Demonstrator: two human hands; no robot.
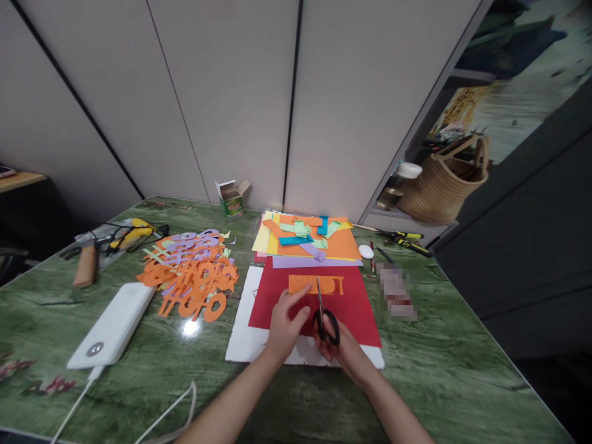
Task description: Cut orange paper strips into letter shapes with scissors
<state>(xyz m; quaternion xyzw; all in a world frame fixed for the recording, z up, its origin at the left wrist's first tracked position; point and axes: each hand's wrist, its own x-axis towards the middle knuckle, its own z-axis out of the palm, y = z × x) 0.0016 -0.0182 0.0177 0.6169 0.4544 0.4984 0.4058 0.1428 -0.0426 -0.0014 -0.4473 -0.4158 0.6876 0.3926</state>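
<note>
A partly cut orange paper strip (300, 284) lies over a red sheet (272, 302), which rests on white paper (238, 342). My left hand (287, 317) touches the strip's lower edge with an extended finger, its thumb held apart. In my right hand (333, 342) are black-handled scissors (327, 327), their blades pointing away from me and reaching the strip near its middle. Cut shapes show at the strip's right end. Whether my left fingertips press the strip or only hover over it is hard to tell.
Orange, purple and green paper cutouts (198, 277) are piled left of the sheets, beside a white power bank (113, 324) with a cable. Coloured papers and scraps (342, 245) lie behind. A small green box (231, 203) stands near the wall; pliers (407, 242) lie at right.
</note>
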